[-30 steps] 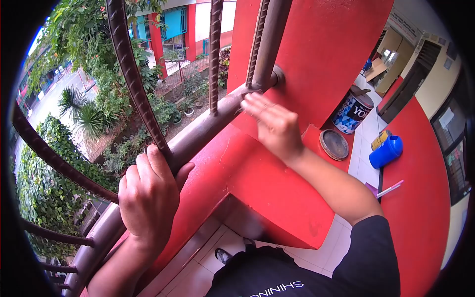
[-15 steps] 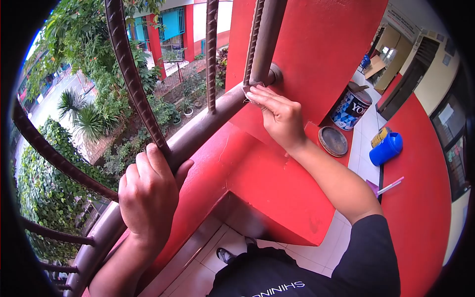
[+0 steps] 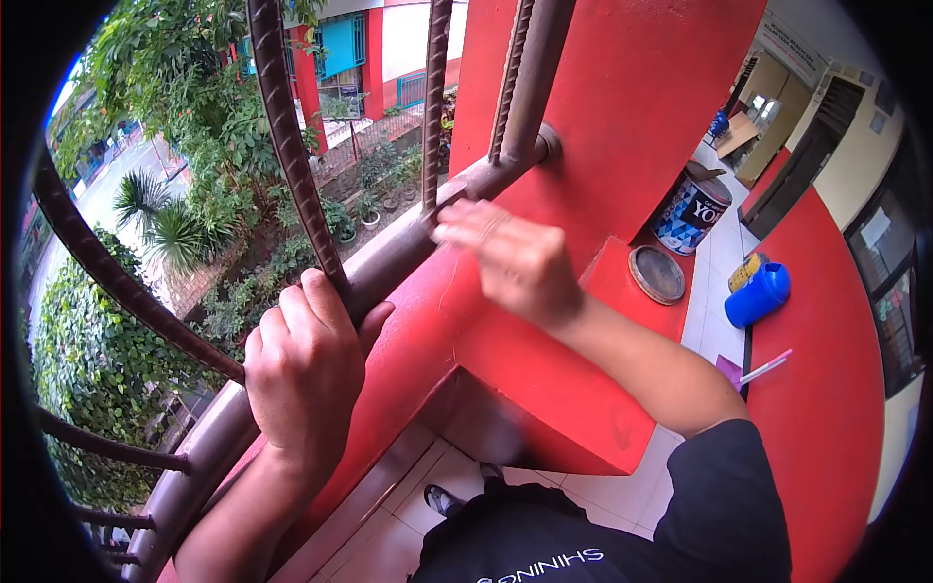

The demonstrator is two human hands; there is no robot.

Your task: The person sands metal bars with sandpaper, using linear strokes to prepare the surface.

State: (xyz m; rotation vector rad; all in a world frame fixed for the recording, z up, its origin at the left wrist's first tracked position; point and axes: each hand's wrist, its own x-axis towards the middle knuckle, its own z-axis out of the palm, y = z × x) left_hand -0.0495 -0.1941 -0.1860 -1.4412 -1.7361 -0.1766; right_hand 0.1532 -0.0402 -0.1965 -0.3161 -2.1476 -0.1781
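Observation:
My left hand [image 3: 306, 374] is wrapped around the thick brown metal rail [image 3: 384, 267], beside the foot of a ribbed upright bar [image 3: 292, 146]. My right hand [image 3: 520, 262] lies over the same rail farther up, near the foot of another bar [image 3: 434, 107]. Motion blurs its fingers. Under and beyond the fingertips shows a small brownish sheet [image 3: 451, 188] that looks like sandpaper, pressed against the rail; most of it is hidden.
A red pillar [image 3: 603, 107] and red ledge [image 3: 544, 398] adjoin the rail. On the right are a paint can [image 3: 692, 212], a round lid [image 3: 657, 275], a blue container [image 3: 758, 294] and a purple item [image 3: 729, 370]. Plants [image 3: 87, 360] grow beyond the bars.
My right hand has slid down along the rail, away from the pillar joint and toward my left hand. My left hand keeps its hold; the view has shifted slightly.

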